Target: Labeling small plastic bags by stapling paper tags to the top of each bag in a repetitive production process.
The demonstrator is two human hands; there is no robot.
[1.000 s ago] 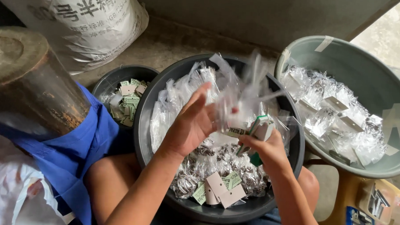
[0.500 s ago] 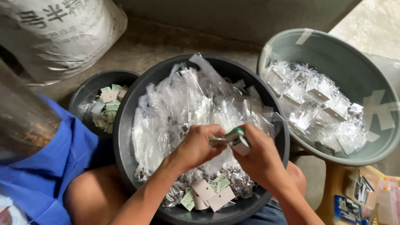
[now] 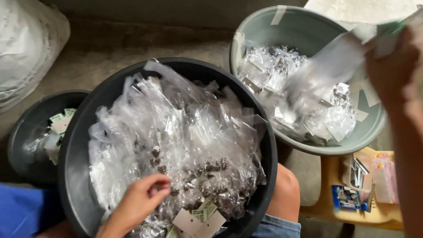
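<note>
A large black basin [image 3: 262, 149] in front of me is full of clear plastic packets [image 3: 173, 131] with small dark pieces inside and paper cards. My left hand [image 3: 140, 198] reaches into its near side, fingers pinched on a packet among the pile. My right hand [image 3: 394, 64] is raised at the upper right over a grey-green basin [image 3: 299, 30], gripping a blurred clear packet [image 3: 335, 62] with a card top. That grey-green basin holds several more filled packets [image 3: 310, 103].
A small black bowl [image 3: 25, 136] with paper cards sits at the left. A white woven sack [image 3: 22, 46] stands at the far left. A yellow stool [image 3: 359, 185] with small packs and tools is at the lower right. My knee [image 3: 284, 192] shows beside the big basin.
Both hands were together over the black basin working on one packet. Now my right hand has swung right with the packet over the grey-green basin, and my left hand has dropped into the pile.
</note>
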